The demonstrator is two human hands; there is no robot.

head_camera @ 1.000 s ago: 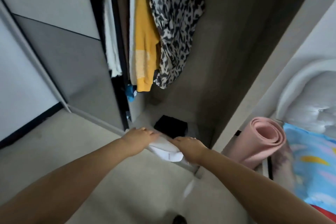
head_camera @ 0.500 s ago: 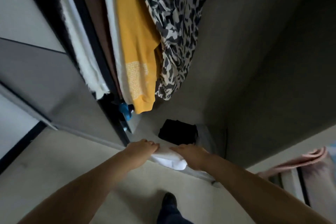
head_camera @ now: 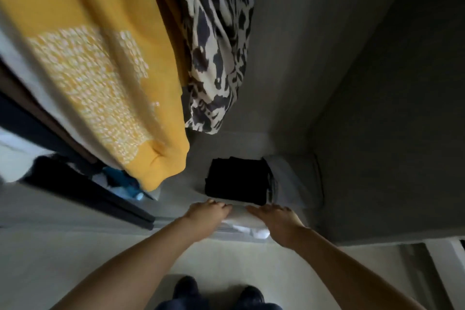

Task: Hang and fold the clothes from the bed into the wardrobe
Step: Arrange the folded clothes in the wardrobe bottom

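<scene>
A folded white garment (head_camera: 241,220) lies at the front edge of the wardrobe floor (head_camera: 226,148). My left hand (head_camera: 207,214) grips its left end and my right hand (head_camera: 275,218) its right end, palms down on the cloth. Just behind it sits a folded black garment (head_camera: 237,180) with a pale folded piece (head_camera: 289,181) beside it on the right. Above hang a yellow sweater (head_camera: 100,70) and a black-and-white patterned garment (head_camera: 219,45).
The dark sliding door frame (head_camera: 83,191) stands to the left, with blue fabric (head_camera: 123,181) behind it. The grey wardrobe side wall (head_camera: 390,121) closes the right. My two dark shoes (head_camera: 186,287) stand on the pale floor (head_camera: 50,259) below.
The view has moved closer and lower into the wardrobe. Both hands have carried the white garment forward to the wardrobe floor edge. The bed and pink mat have left the view.
</scene>
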